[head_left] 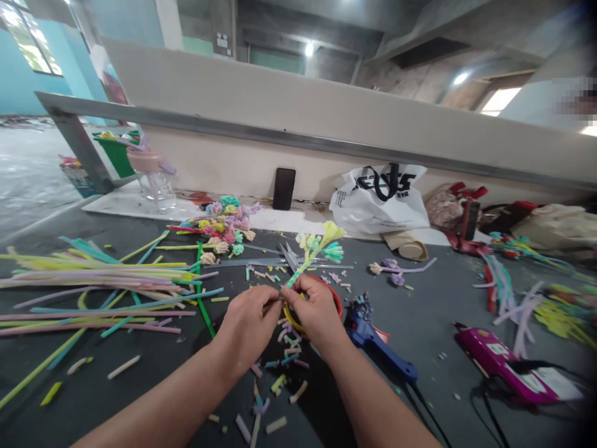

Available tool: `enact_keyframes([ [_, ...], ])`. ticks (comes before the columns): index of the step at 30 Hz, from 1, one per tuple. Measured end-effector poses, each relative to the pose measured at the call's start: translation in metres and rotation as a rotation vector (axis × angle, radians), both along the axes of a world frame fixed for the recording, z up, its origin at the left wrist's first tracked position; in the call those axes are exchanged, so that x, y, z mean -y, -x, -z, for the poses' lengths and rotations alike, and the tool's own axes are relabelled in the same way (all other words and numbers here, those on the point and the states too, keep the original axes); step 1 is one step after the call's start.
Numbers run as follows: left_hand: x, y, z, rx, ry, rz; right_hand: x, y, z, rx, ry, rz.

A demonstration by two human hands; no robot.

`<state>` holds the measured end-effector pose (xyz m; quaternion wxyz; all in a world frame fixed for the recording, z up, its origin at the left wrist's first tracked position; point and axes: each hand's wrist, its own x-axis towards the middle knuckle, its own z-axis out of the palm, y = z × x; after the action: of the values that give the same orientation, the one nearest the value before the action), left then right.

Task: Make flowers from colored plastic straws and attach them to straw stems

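Observation:
A pipe-cleaner flower (321,246) with yellow, cream and teal blooms leans up to the right from my hands. Its stem is wound in green and white. My right hand (314,311) is closed around the stem, thumb on top. At the stem's lower end, my left hand (254,314) pinches with fingertips close to the right thumb; exactly what lies between them is hidden. Just behind the hands, open scissors (290,256) show their blades. Partly covered by my right hand is a red bowl (336,295). A blue glue gun (380,348) lies to its right.
Long pipe cleaners (116,277) spread over the left side, with finished blooms (228,218) behind them. Cut scraps (280,386) litter the middle. A magenta corded tool (504,364) lies right. Along the back stand a bottle (156,183), a phone (284,188) and a white bag (380,205).

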<state>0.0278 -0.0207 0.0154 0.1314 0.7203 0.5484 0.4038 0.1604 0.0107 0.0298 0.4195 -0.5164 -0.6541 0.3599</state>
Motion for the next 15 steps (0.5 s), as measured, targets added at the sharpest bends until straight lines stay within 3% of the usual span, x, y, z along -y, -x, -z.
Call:
enact_keyframes([
  [6,0.0,0.0,-0.007,0.126,0.116,0.046,-0.002,-0.004,0.0,-0.037,0.016,-0.021],
  [10,-0.002,-0.001,-0.013,0.462,0.388,0.13,-0.002,-0.006,-0.004,-0.128,0.023,-0.118],
  [15,-0.003,0.001,-0.009,0.963,0.705,0.389,0.002,-0.006,-0.009,-0.353,0.179,-0.245],
])
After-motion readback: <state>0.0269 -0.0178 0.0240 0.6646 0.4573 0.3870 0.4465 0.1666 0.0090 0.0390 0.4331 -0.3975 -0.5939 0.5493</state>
